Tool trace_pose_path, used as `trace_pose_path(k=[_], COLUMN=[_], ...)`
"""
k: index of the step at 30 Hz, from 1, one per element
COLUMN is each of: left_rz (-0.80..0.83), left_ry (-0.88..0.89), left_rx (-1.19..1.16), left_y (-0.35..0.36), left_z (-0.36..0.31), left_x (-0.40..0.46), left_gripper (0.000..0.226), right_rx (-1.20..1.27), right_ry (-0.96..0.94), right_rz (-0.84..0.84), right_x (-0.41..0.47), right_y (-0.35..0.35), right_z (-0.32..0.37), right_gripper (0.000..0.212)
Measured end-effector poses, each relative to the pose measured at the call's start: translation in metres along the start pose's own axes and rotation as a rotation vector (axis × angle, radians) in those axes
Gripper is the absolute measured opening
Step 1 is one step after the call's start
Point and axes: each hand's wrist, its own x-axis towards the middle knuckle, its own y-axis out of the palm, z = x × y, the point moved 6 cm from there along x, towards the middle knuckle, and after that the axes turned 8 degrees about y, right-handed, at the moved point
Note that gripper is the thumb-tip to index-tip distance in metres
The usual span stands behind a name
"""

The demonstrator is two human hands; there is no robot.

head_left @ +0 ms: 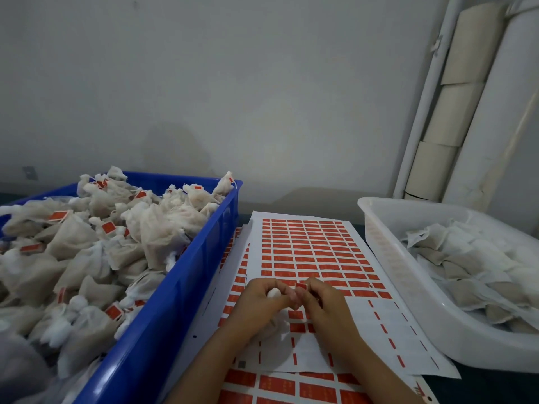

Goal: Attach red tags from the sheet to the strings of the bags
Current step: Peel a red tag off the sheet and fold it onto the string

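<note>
A white sheet of red tags [315, 252] lies on the table between two bins; its near part is peeled bare. My left hand [259, 298] grips a small white bag [274, 293] by its gathered top, just above the sheet. My right hand [323, 298] pinches a red tag [301, 286] between fingertips, right next to the bag's top. The bag's string is hidden between my fingers. The rest of the bag sits under my left palm.
A blue crate [186, 287] on the left is heaped with tagged bags [96, 252]. A white tub [408, 287] on the right holds untagged bags [472, 272]. More tag sheets [291, 386] lie underneath near me. A wall stands behind.
</note>
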Motion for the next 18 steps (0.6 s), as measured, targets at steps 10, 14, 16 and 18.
trace_pose_path(k=[10, 14, 16, 18], left_rz=[0.161, 0.166, 0.139, 0.103], left_ry=[-0.128, -0.142, -0.148, -0.182], left_rx=[0.605, 0.602, 0.623, 0.64], left_y=[-0.03, -0.035, -0.032, -0.031], left_z=[-0.012, -0.011, -0.012, -0.011], left_x=[-0.025, -0.037, -0.04, -0.043], left_gripper=[0.059, 0.038, 0.041, 0.046], right_rx=[0.294, 0.355, 0.348, 0.337], right_ry=[0.192, 0.231, 0.248, 0.255], right_rz=[0.046, 0.054, 0.029, 0.015], right_x=[-0.006, -0.005, -0.003, -0.002], right_y=[-0.002, -0.003, -0.005, -0.006], right_z=[-0.007, -0.011, -0.013, -0.016], right_gripper=[0.03, 0.033, 0.034, 0.034])
